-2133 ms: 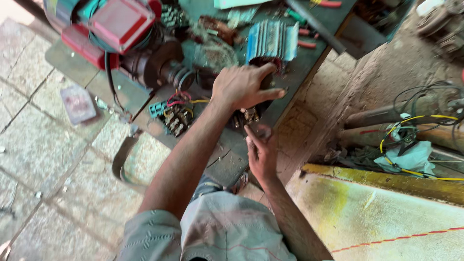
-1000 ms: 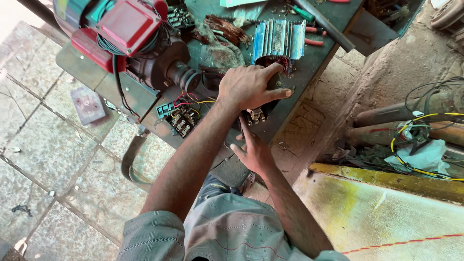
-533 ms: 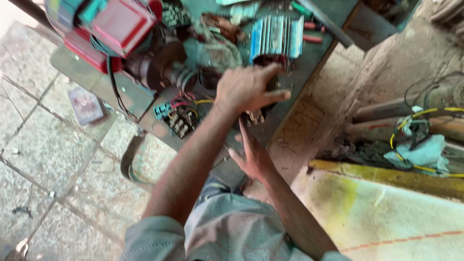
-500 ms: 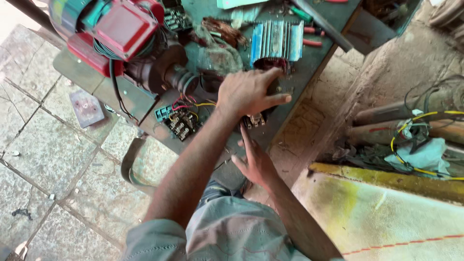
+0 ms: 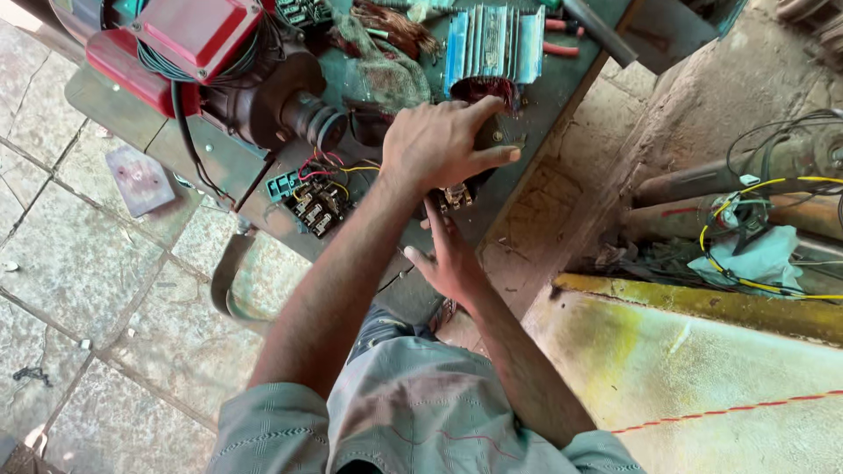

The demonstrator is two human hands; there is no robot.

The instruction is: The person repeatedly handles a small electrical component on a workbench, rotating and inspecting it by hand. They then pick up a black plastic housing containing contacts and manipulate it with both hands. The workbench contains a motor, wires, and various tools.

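Note:
My left hand reaches onto the green metal bench and curls over a dark round motor part, thumb on one side and fingers on the other. Just beyond it lies a blue finned motor casing with reddish copper winding showing at its end. My right hand hovers flat below the bench edge, fingers straight and apart, holding nothing. Its fingertips are near a small metal terminal piece under my left hand.
A red motor with a dark shaft stands at the bench's left. A terminal block with coloured wires lies beside my left forearm. Red-handled pliers, yellow cables over pipes, a white cloth, a floor plate.
My right hand was closed up near the bench edge; it has dropped a little and its fingers have spread flat. The left hand has stayed on the dark part.

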